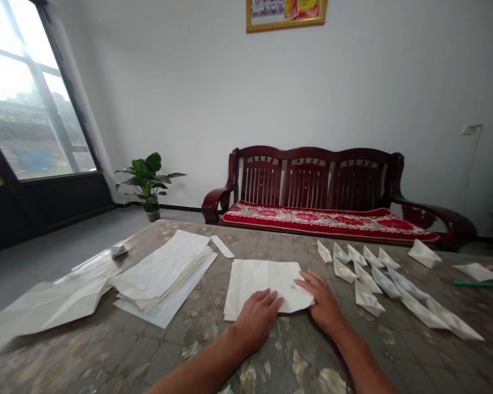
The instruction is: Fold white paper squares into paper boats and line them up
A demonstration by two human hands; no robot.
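A folded sheet of white paper (250, 279) lies on the table in front of me, its lower right corner slightly bent. My left hand (258, 314) rests flat on its lower edge with the fingers stretched out. At the right edge of the sheet is my right hand (321, 298), its fingers spread and touching the paper, the thumb mostly hidden. To the right stand several folded paper boats (367, 301) in loose rows. On the left lies a stack of white paper sheets (168, 268), with a large creased sheet (61, 303) beside it.
A narrow paper strip (222, 246) lies beyond the stack. A small grey object (118, 250) sits near the table's left edge, and a green pen (474, 283) at the right. Behind the patterned table (213, 355) stand a wooden bench (308, 180) and a potted plant (148, 178).
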